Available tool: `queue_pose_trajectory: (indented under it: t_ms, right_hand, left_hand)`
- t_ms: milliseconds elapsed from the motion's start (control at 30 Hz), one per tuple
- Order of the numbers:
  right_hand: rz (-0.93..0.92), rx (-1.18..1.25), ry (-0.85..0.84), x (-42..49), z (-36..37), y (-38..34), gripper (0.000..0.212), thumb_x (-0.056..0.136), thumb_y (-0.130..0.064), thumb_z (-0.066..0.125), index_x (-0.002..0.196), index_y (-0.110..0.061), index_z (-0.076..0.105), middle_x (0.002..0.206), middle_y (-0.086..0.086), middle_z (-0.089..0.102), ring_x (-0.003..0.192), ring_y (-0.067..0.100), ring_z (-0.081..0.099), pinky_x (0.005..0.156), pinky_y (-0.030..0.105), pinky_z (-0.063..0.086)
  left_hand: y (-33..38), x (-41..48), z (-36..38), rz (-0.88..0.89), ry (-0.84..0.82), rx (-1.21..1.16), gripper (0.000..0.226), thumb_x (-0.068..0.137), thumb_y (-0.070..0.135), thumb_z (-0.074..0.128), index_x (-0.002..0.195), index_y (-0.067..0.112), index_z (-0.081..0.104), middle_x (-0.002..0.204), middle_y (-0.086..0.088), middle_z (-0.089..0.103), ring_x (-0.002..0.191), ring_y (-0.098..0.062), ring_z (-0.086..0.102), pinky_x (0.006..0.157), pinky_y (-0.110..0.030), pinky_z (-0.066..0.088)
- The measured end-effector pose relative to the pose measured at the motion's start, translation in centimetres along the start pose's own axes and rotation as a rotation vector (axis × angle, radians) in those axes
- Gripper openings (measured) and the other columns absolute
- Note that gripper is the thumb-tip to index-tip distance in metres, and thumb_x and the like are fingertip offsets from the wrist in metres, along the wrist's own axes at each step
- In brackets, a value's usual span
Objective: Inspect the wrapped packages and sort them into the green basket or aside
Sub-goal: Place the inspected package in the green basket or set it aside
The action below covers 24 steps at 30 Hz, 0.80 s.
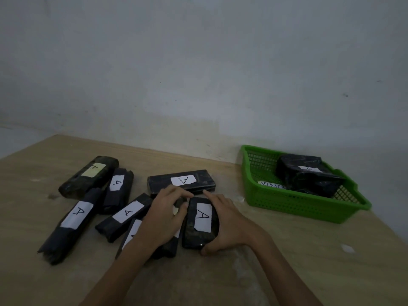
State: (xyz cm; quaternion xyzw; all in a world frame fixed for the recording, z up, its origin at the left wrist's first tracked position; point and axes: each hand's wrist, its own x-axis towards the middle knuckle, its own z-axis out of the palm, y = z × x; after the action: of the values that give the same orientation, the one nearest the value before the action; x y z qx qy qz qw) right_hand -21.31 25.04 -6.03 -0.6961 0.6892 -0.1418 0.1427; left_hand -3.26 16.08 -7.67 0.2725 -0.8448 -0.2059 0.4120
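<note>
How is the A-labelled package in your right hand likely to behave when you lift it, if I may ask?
The package looks blocky where the right hand grips it, so it is probably stiff, not floppy. Its glossy wrap may be slippery. It is broad and flat-sided, so rolling seems unlikely.

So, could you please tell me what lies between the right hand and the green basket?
Nothing: in the head view, only bare tabletop separates the right hand, gripping a labelled package, from the green basket.
</note>
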Motion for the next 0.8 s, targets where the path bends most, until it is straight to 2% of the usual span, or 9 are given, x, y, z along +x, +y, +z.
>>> queue_pose_trajectory:
  t_ms: [167, 300, 400, 467, 533, 600, 667, 733, 800]
  right_hand:
    - [-0.161, 0.085, 0.099, -4.2, -1.4, -1.0, 0.130, 0.052, -0.042, 0.089, 0.148, -0.038, 0.000, 0.145, -0.020, 0.019, 0.132, 0.001, 0.028, 0.108, 0.025, 0.032]
    - [-0.203, 0.223, 0.123, -6.5, -0.9, -1.4, 0.125, 0.053, -0.027, 0.092, 0.148, -0.034, 0.011, 0.147, -0.021, 0.020, 0.134, -0.004, 0.029, 0.107, 0.023, 0.037]
    - [-0.177, 0.414, 0.110, -7.1, -0.6, -1.3, 0.124, 0.056, -0.016, 0.091, 0.147, -0.040, 0.011, 0.147, -0.025, 0.024, 0.132, -0.002, 0.038, 0.102, 0.020, 0.041]
    - [-0.159, 0.612, 0.132, -7.3, -0.5, -0.8, 0.123, 0.058, -0.006, 0.089, 0.146, -0.043, 0.010, 0.147, -0.023, 0.027, 0.125, 0.007, 0.051, 0.098, 0.029, 0.048]
    - [-0.097, 0.821, 0.194, -7.2, -0.4, -0.1, 0.119, 0.061, 0.005, 0.083, 0.147, -0.037, 0.013, 0.146, -0.010, 0.033, 0.116, 0.021, 0.060, 0.091, 0.041, 0.053]
    - [0.030, 1.011, 0.274, -6.8, -0.3, 0.4, 0.094, 0.071, 0.013, 0.072, 0.145, -0.024, 0.026, 0.136, 0.005, 0.049, 0.103, 0.025, 0.066, 0.082, 0.040, 0.057]
    - [0.149, 1.251, 0.300, -6.4, -0.3, 0.4, 0.056, 0.085, 0.012, 0.055, 0.133, -0.014, 0.044, 0.114, 0.013, 0.064, 0.089, 0.025, 0.069, 0.072, 0.037, 0.060]
    - [0.195, 1.470, 0.239, -6.1, -0.1, 0.1, 0.039, 0.092, 0.007, 0.040, 0.122, -0.013, 0.053, 0.098, 0.013, 0.071, 0.083, 0.025, 0.070, 0.066, 0.041, 0.060]
    - [0.196, 1.603, 0.204, -5.9, 0.1, -0.1, 0.037, 0.094, 0.000, 0.034, 0.120, -0.015, 0.055, 0.101, 0.013, 0.070, 0.081, 0.027, 0.070, 0.064, 0.044, 0.059]
  left_hand:
    - [2.6, -0.6, -0.2, -0.101, -0.006, -0.171, 0.035, 0.088, 0.020, 0.060, 0.122, 0.022, 0.053, 0.117, 0.008, 0.049, 0.109, -0.007, 0.049, 0.095, -0.027, 0.044]
    - [4.1, -0.9, 0.0, -0.265, -0.171, -0.220, 0.043, 0.089, 0.036, 0.057, 0.130, 0.030, 0.046, 0.111, 0.011, 0.053, 0.100, -0.008, 0.053, 0.081, -0.022, 0.043]
    - [4.3, -0.8, 0.2, -0.377, -0.219, -0.256, 0.040, 0.086, 0.033, 0.062, 0.125, 0.031, 0.051, 0.110, 0.010, 0.053, 0.102, -0.009, 0.053, 0.078, -0.020, 0.044]
    - [4.1, -0.7, 0.5, -0.541, -0.161, -0.481, 0.038, 0.084, 0.027, 0.065, 0.121, 0.029, 0.055, 0.117, 0.003, 0.057, 0.105, -0.015, 0.057, 0.088, -0.031, 0.050]
    - [3.8, -0.4, 0.3, -0.742, -0.083, -0.710, 0.037, 0.084, 0.022, 0.067, 0.119, 0.024, 0.057, 0.121, -0.006, 0.057, 0.105, -0.022, 0.060, 0.089, -0.040, 0.053]
    - [3.6, -0.1, 0.0, -0.881, -0.035, -0.924, 0.033, 0.085, 0.014, 0.064, 0.118, 0.013, 0.057, 0.116, -0.010, 0.058, 0.098, -0.024, 0.062, 0.076, -0.038, 0.059]
    - [3.9, -0.1, -0.1, -0.907, -0.053, -1.048, 0.017, 0.087, 0.007, 0.060, 0.104, 0.004, 0.060, 0.104, -0.012, 0.062, 0.089, -0.022, 0.064, 0.060, -0.030, 0.060]
    - [4.1, -0.3, 0.2, -0.907, -0.104, -1.084, 0.007, 0.088, 0.004, 0.058, 0.094, 0.002, 0.061, 0.095, -0.013, 0.063, 0.086, -0.020, 0.064, 0.059, -0.028, 0.059]
    - [4.4, -0.6, 0.6, -0.908, -0.130, -1.075, 0.010, 0.088, 0.003, 0.057, 0.097, 0.003, 0.060, 0.097, -0.014, 0.063, 0.088, -0.021, 0.064, 0.068, -0.034, 0.060]
